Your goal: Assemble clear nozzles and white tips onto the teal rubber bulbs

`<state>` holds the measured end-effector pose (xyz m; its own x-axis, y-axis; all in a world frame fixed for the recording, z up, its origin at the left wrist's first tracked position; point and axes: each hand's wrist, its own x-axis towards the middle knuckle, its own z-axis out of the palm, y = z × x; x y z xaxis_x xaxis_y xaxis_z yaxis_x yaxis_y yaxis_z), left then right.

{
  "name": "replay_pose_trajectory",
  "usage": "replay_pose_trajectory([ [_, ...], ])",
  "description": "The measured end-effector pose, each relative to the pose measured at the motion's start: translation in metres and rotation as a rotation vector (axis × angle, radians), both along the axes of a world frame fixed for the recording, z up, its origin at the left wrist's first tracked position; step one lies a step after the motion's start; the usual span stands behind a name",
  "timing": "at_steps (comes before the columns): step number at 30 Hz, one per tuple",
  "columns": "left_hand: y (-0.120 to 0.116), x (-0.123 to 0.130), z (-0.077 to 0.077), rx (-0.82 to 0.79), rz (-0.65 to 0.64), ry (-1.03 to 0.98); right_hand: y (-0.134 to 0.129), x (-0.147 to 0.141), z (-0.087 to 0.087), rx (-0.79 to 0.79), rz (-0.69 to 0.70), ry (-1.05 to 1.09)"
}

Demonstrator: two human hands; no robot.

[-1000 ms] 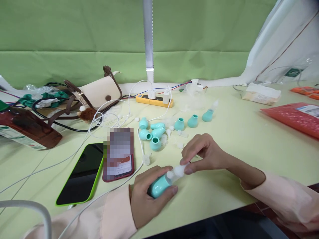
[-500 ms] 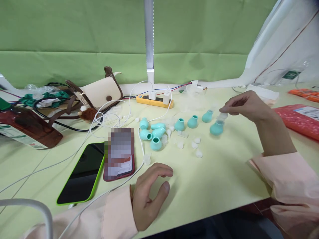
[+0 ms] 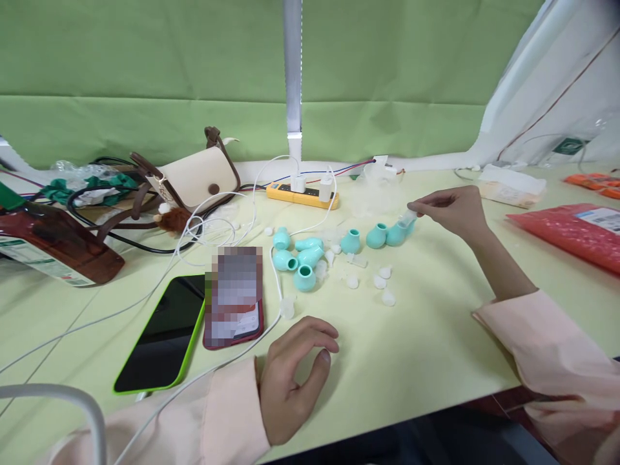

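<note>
My right hand [image 3: 448,210] pinches the clear top of a teal bulb-shaped piece [image 3: 397,234]. That piece stands beside another teal bulb [image 3: 376,236], with one more teal bulb partly hidden behind it. Further left is an upright teal bulb [image 3: 351,241]. A cluster of several teal bulbs, some lying on their sides, includes an open-mouthed one [image 3: 305,278]. Small translucent caps [image 3: 388,297] lie in front of them. My left hand [image 3: 298,381] rests on the table near its front edge, fingers curled but apart, holding nothing.
Left of the hands lie a green-edged phone [image 3: 162,332] and a red-cased phone [image 3: 235,303]. White cables run past them to a yellow power strip [image 3: 303,196]. A handbag [image 3: 198,181] and brown bottle [image 3: 58,242] stand at left. A red package [image 3: 571,236] is at right.
My right hand has moved left with the clear-topped teal bulb, which now stands close against the other bulbs. My left hand has hardly moved.
</note>
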<state>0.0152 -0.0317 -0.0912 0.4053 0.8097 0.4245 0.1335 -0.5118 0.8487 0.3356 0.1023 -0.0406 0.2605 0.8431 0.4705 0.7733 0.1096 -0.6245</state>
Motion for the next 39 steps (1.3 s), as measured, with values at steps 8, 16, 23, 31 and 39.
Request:
replay_pose_trajectory([
  [8,0.001,0.0,0.002,-0.009,0.006,0.034,-0.006,-0.017,-0.004,0.155,-0.01,-0.132],
  [16,0.0,0.0,0.002,-0.005,0.011,0.037,-0.038,-0.086,-0.018,-0.242,0.491,-0.735],
  [23,0.001,0.0,0.001,-0.01,0.004,0.032,-0.034,-0.094,-0.028,-0.283,0.358,-0.787],
  [31,0.0,0.001,0.003,-0.012,0.013,0.042,-0.029,-0.089,-0.034,-0.228,0.313,-0.791],
  [39,0.007,0.005,-0.003,-0.425,0.135,-0.124,-0.068,-0.117,-0.035,0.184,0.447,-0.673],
])
